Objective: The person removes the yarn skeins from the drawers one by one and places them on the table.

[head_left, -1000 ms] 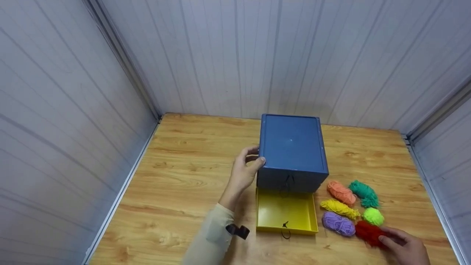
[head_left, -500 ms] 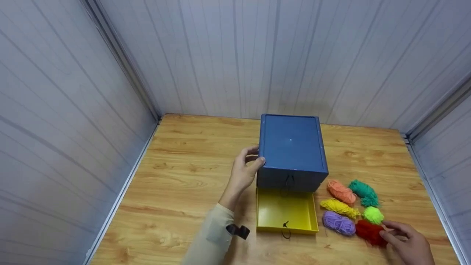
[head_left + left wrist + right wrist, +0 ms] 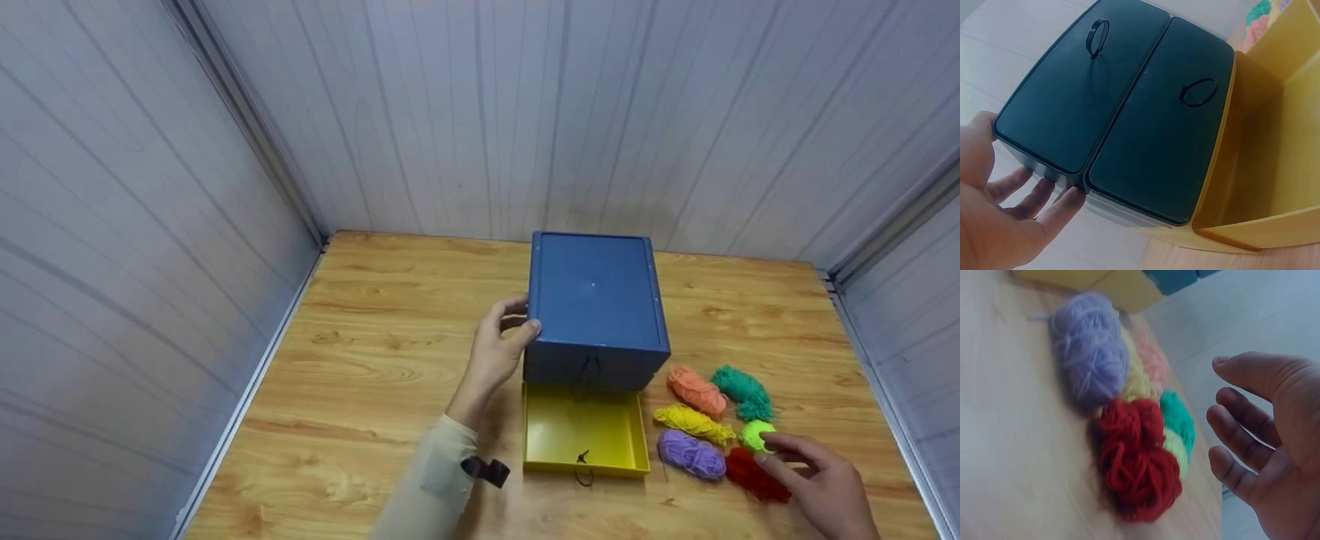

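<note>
A blue drawer box [image 3: 596,292] stands on the wooden table, its yellow bottom drawer [image 3: 583,442] pulled out and bare inside. My left hand [image 3: 496,351] holds the box's left front corner, thumb at the top edge and fingers along the side. Over the red yarn [image 3: 1141,467] hovers my right hand [image 3: 821,476], its fingers parted and nothing between them. Close by the fingertips is a bright green yarn ball [image 3: 756,435], partly covered by the hand in the head view. Purple yarn [image 3: 1090,351] lies between the red yarn and the drawer.
Yellow yarn [image 3: 694,424], orange yarn [image 3: 697,390] and teal yarn [image 3: 744,391] lie right of the drawer. Two dark drawer fronts [image 3: 1151,129] with loop handles sit above the yellow drawer. Pale panel walls [image 3: 480,120] enclose the table at the back and sides.
My right hand has let go of the red yarn and moved up and slightly left, towards the bright green ball. The red yarn lies by the purple one. The left hand stays put.
</note>
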Available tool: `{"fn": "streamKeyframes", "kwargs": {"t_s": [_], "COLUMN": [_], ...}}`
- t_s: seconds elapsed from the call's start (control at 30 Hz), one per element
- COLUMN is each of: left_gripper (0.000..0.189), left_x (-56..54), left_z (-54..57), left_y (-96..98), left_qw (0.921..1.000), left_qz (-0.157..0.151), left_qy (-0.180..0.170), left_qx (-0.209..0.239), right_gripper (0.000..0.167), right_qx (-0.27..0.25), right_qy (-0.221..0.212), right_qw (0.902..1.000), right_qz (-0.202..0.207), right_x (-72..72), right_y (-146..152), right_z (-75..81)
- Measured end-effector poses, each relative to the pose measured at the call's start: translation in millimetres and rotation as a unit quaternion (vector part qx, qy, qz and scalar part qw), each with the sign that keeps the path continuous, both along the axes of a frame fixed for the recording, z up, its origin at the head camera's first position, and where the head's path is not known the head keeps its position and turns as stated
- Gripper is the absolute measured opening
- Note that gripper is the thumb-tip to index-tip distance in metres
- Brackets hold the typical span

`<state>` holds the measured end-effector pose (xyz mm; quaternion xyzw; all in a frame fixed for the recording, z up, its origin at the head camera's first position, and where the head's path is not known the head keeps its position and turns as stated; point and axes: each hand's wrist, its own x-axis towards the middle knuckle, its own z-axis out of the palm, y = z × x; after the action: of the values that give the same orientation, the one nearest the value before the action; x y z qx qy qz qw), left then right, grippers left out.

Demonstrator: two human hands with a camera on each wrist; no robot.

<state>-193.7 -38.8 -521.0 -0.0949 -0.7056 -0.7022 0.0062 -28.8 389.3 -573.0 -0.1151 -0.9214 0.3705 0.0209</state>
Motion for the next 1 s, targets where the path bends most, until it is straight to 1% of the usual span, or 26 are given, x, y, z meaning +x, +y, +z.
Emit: {"fn": "streamKeyframes", "kwargs": {"t_s": [0.13, 0.3, 0.53, 0.7, 0.9, 1.0], "left_gripper": [0.046, 0.046, 0.045, 0.045, 0.045, 0.045], "left_x": [0.1, 0.5, -0.1, -0.7, 0.2, 0.7], "left_z": [0.4, 1.7, -0.2, -1.1, -0.3, 1.2], "left_y": [0.2, 0.3, 0.4, 0.8, 0.8, 0.3], "left_qw": [1.0, 0.9999, 0.9999, 0.9999, 0.9999, 0.9999], "left_qz": [-0.001, 0.005, 0.011, 0.011, 0.011, 0.009], "left_qy": [-0.002, 0.001, 0.003, 0.004, 0.005, 0.003], "left_qx": [-0.002, -0.009, -0.006, -0.002, -0.009, -0.01], "right_gripper": [0.041, 0.035, 0.031, 0.027, 0.027, 0.026], "right_qx": [-0.009, -0.025, -0.036, -0.052, -0.081, -0.087], "right_qy": [0.001, -0.007, -0.043, -0.058, -0.099, -0.11], "right_qw": [1.0, 0.9995, 0.9976, 0.9954, 0.989, 0.9859], "right_qz": [0.003, 0.017, 0.041, 0.055, 0.075, 0.091], "right_x": [-2.6, -6.0, -10.2, -11.5, -13.5, -14.9], "right_y": [-11.3, -26.3, -45.4, -58.2, -71.9, -77.1], "right_z": [3.2, 2.3, 3.0, 1.9, -1.3, -2.5]}}
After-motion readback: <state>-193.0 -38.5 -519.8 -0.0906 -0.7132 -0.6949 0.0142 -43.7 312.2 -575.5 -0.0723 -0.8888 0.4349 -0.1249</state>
